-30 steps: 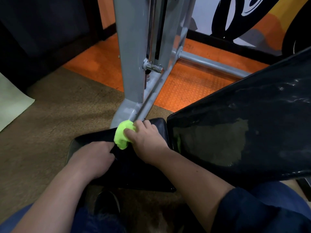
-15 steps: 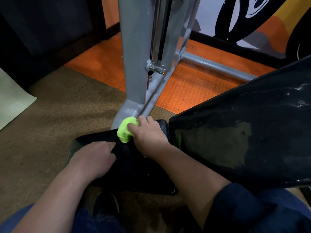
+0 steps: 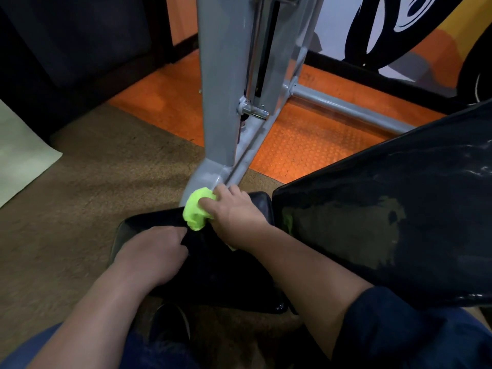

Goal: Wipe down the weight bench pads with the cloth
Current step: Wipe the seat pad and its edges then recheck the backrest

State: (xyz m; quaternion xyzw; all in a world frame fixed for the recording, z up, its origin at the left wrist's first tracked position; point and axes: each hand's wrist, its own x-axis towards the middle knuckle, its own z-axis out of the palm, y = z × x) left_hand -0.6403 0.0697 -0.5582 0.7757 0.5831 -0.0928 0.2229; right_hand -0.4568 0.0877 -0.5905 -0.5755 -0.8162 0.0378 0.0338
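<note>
A bright green cloth [image 3: 196,212] is bunched at the far edge of the small black seat pad [image 3: 213,265]. My right hand [image 3: 234,217] grips the cloth and presses it on the pad near the grey frame. My left hand [image 3: 153,253] rests on the pad's left part with its fingers curled over the surface, holding nothing that I can see. To the right, the large black back pad [image 3: 386,222] slopes upward; it shines and carries a dull smeared patch.
A grey steel upright [image 3: 223,102] with a chrome pin rises just beyond the seat pad, and a grey floor bar [image 3: 346,107] runs right. Orange studded flooring lies behind, brown carpet to the left. A dark shoe [image 3: 170,323] shows below the pad.
My right hand has slid the green cloth a little farther away along the seat pad toward the frame. My left hand has stayed in place.
</note>
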